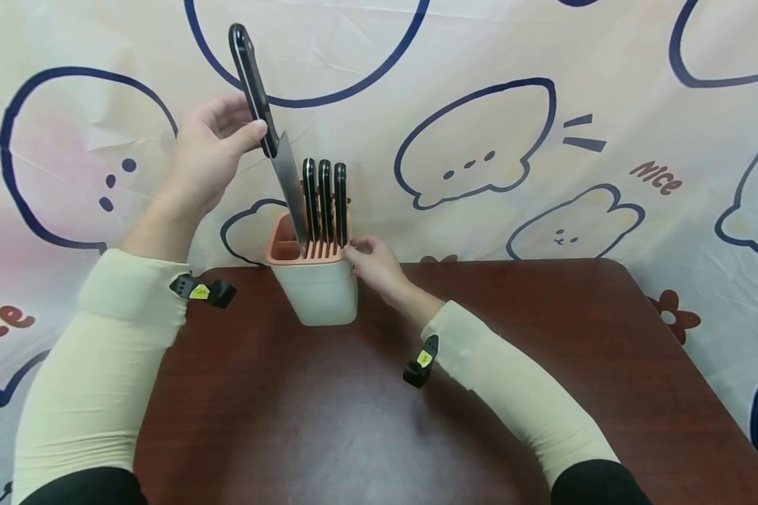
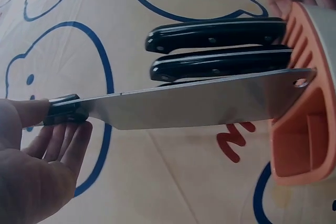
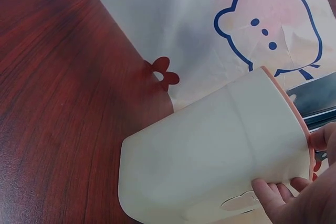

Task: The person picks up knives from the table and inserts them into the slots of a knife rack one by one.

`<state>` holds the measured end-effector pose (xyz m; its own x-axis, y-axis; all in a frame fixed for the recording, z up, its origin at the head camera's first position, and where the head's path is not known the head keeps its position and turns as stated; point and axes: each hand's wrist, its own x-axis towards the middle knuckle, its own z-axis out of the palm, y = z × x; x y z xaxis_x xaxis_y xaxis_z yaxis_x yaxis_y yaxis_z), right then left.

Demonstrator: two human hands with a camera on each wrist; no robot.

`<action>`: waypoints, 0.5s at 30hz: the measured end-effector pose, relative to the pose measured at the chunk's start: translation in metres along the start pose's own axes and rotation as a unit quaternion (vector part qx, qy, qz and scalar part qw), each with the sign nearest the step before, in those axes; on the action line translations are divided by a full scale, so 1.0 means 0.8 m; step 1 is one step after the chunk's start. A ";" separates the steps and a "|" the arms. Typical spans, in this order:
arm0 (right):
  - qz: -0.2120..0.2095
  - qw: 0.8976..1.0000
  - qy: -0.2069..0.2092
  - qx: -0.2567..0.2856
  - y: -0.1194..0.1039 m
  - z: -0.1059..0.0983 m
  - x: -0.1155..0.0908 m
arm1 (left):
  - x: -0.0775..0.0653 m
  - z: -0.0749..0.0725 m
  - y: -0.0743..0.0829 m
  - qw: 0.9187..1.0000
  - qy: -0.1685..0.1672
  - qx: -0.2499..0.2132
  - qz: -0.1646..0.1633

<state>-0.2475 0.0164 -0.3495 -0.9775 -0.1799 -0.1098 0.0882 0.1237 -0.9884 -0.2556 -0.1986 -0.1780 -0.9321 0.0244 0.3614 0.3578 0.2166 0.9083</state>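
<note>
My left hand (image 1: 208, 154) grips a cleaver (image 1: 288, 184) by the blade end of its black handle, thumb on one side and fingers on the other. The handle points up and leans left. In the left wrist view its broad blade (image 2: 194, 103), with a small hole near the far corner, has its end right at the slotted orange top. Below stands a pale knife holder (image 1: 318, 294). Several black-handled knives (image 1: 325, 203) stand upright in its slots, right of the cleaver. My right hand (image 1: 379, 266) pinches the holder's right rim, fingers against its side wall (image 3: 210, 150).
The holder stands near the back edge of a dark red-brown table (image 1: 366, 393). Behind it hangs a cream cloth (image 1: 354, 133) with cartoon outlines. An open orange compartment (image 2: 296, 148) lies beside the slots, on the holder's left side.
</note>
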 end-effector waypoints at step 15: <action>-0.009 1.000 0.006 -0.013 0.002 0.001 0.003 | -0.011 0.013 -0.056 0.991 -0.045 0.124 -0.016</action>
<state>-0.2493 0.0154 -0.3516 -0.9812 -0.1699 -0.0910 0.0662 0.1463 -0.9870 -0.2638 -0.1987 -0.2244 -0.9478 0.0986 0.3033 0.3141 0.4523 0.8347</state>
